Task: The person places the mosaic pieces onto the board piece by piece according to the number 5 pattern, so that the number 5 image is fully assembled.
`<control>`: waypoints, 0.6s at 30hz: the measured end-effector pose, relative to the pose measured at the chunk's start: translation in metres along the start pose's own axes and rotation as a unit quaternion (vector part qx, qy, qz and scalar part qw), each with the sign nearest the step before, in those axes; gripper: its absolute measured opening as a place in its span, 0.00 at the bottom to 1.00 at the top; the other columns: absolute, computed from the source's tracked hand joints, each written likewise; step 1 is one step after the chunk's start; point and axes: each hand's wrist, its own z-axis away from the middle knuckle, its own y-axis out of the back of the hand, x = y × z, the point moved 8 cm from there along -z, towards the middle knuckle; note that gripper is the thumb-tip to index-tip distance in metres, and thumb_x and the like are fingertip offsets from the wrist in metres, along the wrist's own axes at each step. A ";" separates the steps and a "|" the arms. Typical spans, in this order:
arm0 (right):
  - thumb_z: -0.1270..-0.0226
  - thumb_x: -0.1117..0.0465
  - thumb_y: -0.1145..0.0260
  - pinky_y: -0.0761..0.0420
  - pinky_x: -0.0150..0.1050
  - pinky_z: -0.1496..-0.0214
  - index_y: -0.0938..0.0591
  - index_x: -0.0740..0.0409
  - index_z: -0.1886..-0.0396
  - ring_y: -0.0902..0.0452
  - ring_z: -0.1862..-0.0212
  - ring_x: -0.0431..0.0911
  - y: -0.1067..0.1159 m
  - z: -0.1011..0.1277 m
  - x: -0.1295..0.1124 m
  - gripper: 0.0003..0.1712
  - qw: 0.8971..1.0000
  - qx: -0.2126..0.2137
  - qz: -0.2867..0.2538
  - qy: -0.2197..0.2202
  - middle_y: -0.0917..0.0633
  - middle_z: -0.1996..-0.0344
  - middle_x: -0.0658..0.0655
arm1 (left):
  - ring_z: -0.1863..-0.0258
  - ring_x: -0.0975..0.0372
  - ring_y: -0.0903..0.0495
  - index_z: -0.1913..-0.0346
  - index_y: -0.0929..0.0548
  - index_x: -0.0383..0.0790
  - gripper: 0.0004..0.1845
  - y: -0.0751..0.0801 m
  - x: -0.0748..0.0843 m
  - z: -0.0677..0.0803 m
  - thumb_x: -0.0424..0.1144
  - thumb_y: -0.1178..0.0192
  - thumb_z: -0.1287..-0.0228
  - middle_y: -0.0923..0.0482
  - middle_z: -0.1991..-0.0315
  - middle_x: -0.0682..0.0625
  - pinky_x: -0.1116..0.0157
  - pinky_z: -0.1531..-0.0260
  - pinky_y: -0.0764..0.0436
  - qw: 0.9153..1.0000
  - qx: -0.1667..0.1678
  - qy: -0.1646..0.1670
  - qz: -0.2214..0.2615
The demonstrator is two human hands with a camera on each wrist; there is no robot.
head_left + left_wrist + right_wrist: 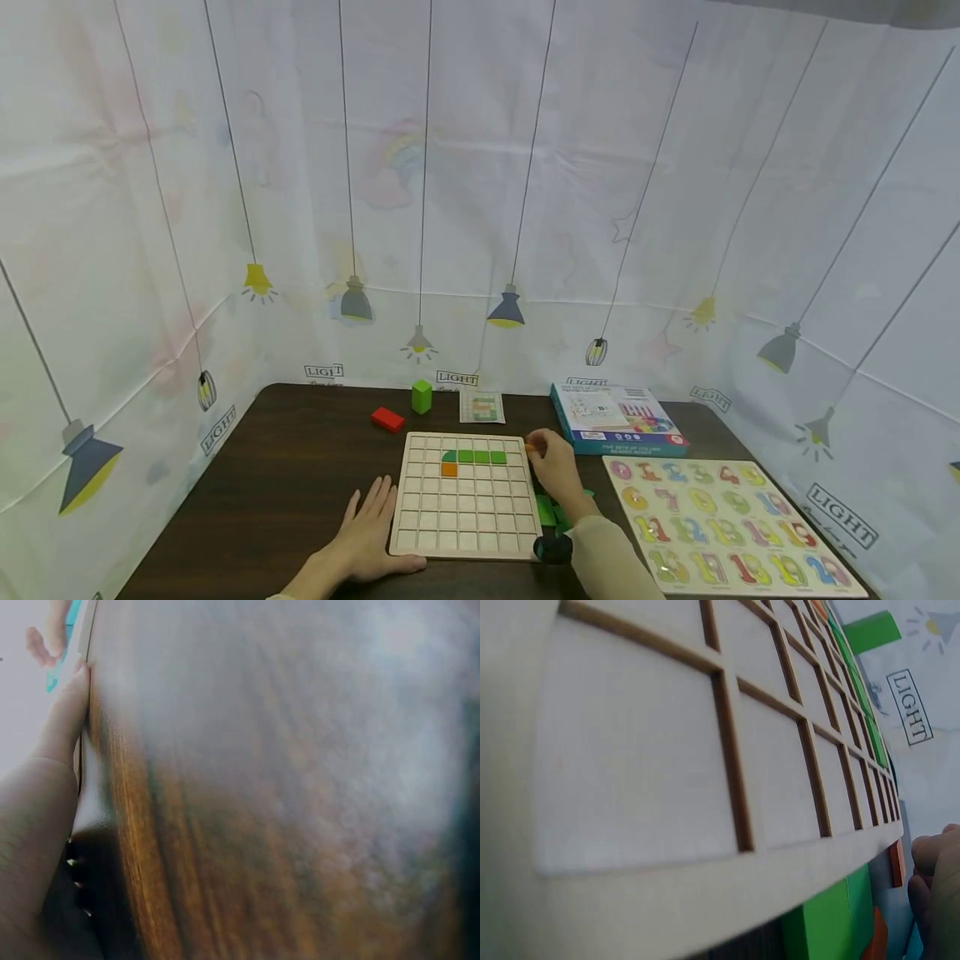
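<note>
A pale wooden grid board point(468, 523) lies on the dark table. Near its top row sit several green tiles point(482, 457), with a rounded teal-green tile point(449, 457) at their left end and an orange tile point(449, 470) below that. My left hand point(367, 533) lies flat, fingers spread, along the board's left side, thumb at its lower-left corner. Beyond the board's upper-right corner, my right hand point(557, 467) has bent fingers close by an orange piece point(897, 864); I cannot tell whether they grip it.
Green blocks point(546, 511) lie right of the board, partly under the right forearm. Behind it are a red block point(387, 419), an upright green block point(422, 397) and a pattern card point(482, 407). A game box point(621, 419) and a number puzzle board point(731, 525) occupy the right side.
</note>
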 end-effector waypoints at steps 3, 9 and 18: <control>0.47 0.78 0.33 0.21 0.46 0.61 0.19 0.66 0.62 0.22 0.65 0.50 0.002 0.001 0.007 0.12 1.000 0.000 0.007 -0.016 0.17 0.66 0.61 | 0.28 0.45 0.61 0.27 0.48 0.31 0.67 -0.001 -0.001 -0.001 0.81 0.50 0.58 0.58 0.27 0.35 0.40 0.38 0.62 1.000 0.001 0.001 -0.007; 0.47 0.78 0.33 0.21 0.46 0.60 0.20 0.67 0.60 0.22 0.63 0.50 0.003 0.001 0.016 0.13 0.999 -0.010 0.014 -0.030 0.18 0.66 0.60 | 0.28 0.45 0.61 0.28 0.49 0.30 0.66 0.001 0.002 0.000 0.80 0.48 0.57 0.58 0.27 0.34 0.39 0.37 0.62 1.000 -0.004 0.004 -0.006; 0.43 0.77 0.36 0.22 0.50 0.54 0.22 0.68 0.51 0.22 0.55 0.55 -0.004 0.000 0.023 0.18 0.997 -0.053 0.009 -0.048 0.19 0.58 0.64 | 0.28 0.45 0.61 0.28 0.49 0.29 0.67 0.004 0.005 0.001 0.82 0.51 0.58 0.58 0.27 0.34 0.39 0.37 0.61 1.000 -0.013 0.006 -0.012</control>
